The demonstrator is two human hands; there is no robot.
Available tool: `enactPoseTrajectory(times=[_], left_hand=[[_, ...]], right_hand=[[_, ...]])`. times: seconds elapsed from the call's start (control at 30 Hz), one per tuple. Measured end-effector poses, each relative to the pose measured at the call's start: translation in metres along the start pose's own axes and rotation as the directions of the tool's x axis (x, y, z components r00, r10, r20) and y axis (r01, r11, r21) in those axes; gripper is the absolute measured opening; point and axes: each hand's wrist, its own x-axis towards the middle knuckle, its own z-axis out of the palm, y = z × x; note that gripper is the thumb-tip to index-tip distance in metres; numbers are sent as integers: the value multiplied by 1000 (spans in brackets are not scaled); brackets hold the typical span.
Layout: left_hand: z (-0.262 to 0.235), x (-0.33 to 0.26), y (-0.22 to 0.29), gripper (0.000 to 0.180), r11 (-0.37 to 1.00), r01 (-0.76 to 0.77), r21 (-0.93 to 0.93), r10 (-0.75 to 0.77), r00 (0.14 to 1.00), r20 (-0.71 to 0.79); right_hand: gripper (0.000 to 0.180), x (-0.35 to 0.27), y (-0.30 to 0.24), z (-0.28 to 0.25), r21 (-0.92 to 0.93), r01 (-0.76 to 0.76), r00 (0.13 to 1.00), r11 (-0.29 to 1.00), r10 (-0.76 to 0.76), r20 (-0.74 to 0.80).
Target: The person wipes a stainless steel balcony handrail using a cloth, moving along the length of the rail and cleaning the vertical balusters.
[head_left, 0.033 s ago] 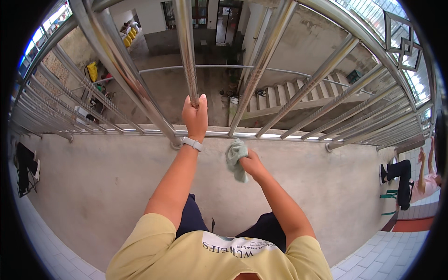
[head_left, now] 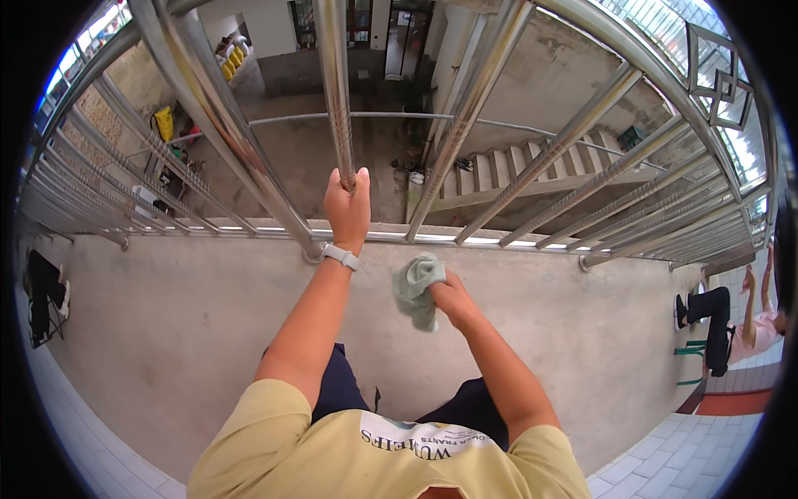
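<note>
So here's where I'm at: my left hand (head_left: 347,208) is wrapped around one steel bar (head_left: 335,100) of the railing (head_left: 229,125), thumb on one side and fingers on the other, and my right hand (head_left: 453,301) has a bunched-up pale green cloth (head_left: 418,287) gripped in its fingers. The cloth's a bit blurry, sticking out to the left of that hand over the concrete floor (head_left: 565,333), near the floor's railing edge, and it isn't touching any bar that I can see. How far along am I? Honestly hard to say. Cloth's in hand and one bar's gripped, so I'd call that much sorted, but with the cloth off the metal nothing's getting rubbed right this moment. The bars running off toward the left and right ends of the floor look shiny, with brownish streaks on some (could just be reflections), and I can't spot a line between any bit that's been dealt with and any that hasn't, so I wouldn't put a count on what's left. Neither of my hands is on any of the other bars, so if those count too, my guess is there's plenty to go. Over by the right end of the floor there's somebody in a pink top (head_left: 755,328), well apart from my hands
</note>
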Motion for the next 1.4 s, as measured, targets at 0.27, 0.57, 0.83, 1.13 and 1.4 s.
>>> enactPoseTrajectory(times=[0.27, 0.57, 0.83, 1.13, 1.4], left_hand=[[19, -63, 12, 65, 974, 146, 172, -121, 982, -143], [-6, -76, 45, 77, 900, 432, -57, -409, 881, 237], [15, -117, 41, 77, 828, 523, 202, -451, 407, 794], [12, -93, 46, 36, 906, 74, 417, -403, 450, 797], [2, -65, 44, 21, 916, -46, -399, 80, 994, 68]], right_hand=[[40, -52, -37, -14, 523, -28, 981, 852, 125, -151], [57, -35, -9, -30, 388, 96, 940, 917, 45, -338], [65, -41, -19, -18, 139, 259, 916, 956, -197, -351], [57, -51, -28, -29, -151, 317, 899, 936, -348, -267], [49, -67, -44, -19, -117, 302, 948, 946, -310, -65]])
